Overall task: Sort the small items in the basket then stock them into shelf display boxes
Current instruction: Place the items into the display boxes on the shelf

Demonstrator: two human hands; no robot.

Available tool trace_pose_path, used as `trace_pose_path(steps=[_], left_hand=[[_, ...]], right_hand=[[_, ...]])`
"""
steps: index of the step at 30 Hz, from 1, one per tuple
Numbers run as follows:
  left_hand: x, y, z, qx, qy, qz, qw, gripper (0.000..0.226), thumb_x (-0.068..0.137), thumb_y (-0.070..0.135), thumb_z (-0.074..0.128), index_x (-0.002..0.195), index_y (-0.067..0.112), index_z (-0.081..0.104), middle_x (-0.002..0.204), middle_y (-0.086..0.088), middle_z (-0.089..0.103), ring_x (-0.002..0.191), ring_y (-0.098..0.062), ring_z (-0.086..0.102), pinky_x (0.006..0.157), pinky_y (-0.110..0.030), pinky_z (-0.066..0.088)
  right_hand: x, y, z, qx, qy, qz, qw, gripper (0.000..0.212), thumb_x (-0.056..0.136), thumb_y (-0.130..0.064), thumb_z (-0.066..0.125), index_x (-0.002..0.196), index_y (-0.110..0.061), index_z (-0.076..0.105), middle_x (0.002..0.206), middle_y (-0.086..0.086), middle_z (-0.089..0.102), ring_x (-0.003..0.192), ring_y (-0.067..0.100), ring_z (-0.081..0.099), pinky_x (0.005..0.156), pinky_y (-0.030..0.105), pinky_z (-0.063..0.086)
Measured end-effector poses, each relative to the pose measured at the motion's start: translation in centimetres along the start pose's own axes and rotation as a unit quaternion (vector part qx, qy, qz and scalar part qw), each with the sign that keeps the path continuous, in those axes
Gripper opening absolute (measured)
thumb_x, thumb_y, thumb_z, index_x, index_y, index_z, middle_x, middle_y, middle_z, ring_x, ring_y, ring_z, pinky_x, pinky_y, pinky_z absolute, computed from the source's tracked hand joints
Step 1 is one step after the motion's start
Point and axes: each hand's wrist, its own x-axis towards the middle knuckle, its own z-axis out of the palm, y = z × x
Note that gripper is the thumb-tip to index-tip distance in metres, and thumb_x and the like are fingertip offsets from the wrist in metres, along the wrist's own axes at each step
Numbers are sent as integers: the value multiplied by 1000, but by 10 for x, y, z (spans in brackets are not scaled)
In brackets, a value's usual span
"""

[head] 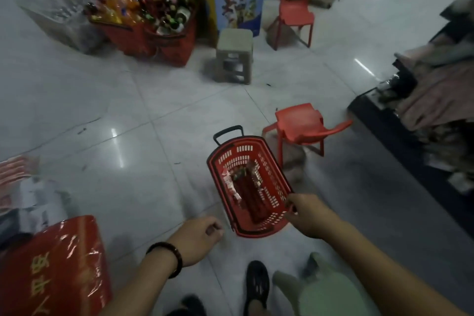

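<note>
— Where's the basket (276, 177)?
— Just beside the red chair (302, 126), packets (243, 187) lying inside. The right hand (309, 213) grips its near rim.
— And the left hand (198, 237)?
— Near the basket, not touching; fingers curled, nothing visible in them.

Small items (246, 187) in the basket (274, 169) beyond the right hand (307, 213) blur together; the red package (56, 269) beside the left hand (197, 236) is cut off.
</note>
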Motion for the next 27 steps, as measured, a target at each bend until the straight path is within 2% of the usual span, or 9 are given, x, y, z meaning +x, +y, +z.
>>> trace_pose_path(steps=[3,7,11,14,17,20,22,24,27], left_hand=[[84,6,5,-41,-35,-19,998,14,102,42,58,101,34,70,99,8,73,87,-4,69,80,-21,56],[198,-8,14,-117,-76,-50,989,11,99,41,64,106,35,70,100,3,75,86,-9,74,73,-24,59],[316,-31,38,-264,-70,-153,950,12,99,29,67,108,23,71,106,-6,75,90,-24,76,71,-32,61],[402,-55,66,-333,-34,-200,921,12,100,23,65,108,16,71,101,-8,73,82,-23,71,69,-35,59],[483,-79,97,-370,-11,-235,899,10,101,21,64,107,15,70,98,-8,69,86,-25,68,70,-35,56],[564,-105,135,-388,26,-251,887,9,91,24,69,95,19,75,98,-9,73,93,-28,71,72,-37,58],[611,-116,161,-371,58,-238,896,14,83,34,72,86,21,77,93,-5,76,91,-27,72,84,-40,61],[647,-121,183,-348,81,-227,906,18,89,36,73,76,22,72,84,0,73,85,-24,69,82,-34,56],[703,-134,218,-351,132,-221,900,23,90,39,74,77,21,71,94,-10,78,96,-32,73,88,-42,59]], right_hand=[[59,17,-4,31,-1,16,999,15,98,-36,62,109,-26,64,115,-2,70,91,14,66,74,26,52],[142,27,6,36,-16,40,998,20,101,-41,60,114,-26,61,118,-3,67,93,14,69,75,28,59],[226,44,21,20,-32,44,998,20,101,-47,59,114,-32,59,120,-6,66,98,14,71,83,38,65],[293,68,38,-4,-13,32,999,19,103,-44,56,117,-32,57,119,-6,61,99,15,68,83,41,64],[362,97,61,-50,57,-6,997,21,103,-35,53,122,-27,58,120,-3,59,103,21,64,82,45,61],[429,130,91,-118,140,-97,978,19,99,-21,59,117,-17,64,110,3,61,93,27,63,67,46,59],[465,150,108,-144,197,-156,957,12,94,-13,63,105,-11,67,98,5,60,85,28,60,55,44,56],[490,166,123,-134,245,-190,941,7,92,-10,65,99,-10,68,93,5,59,81,25,58,50,42,52],[510,183,138,-115,309,-220,918,5,93,-13,66,95,-11,70,89,3,61,78,23,59,50,40,51]])
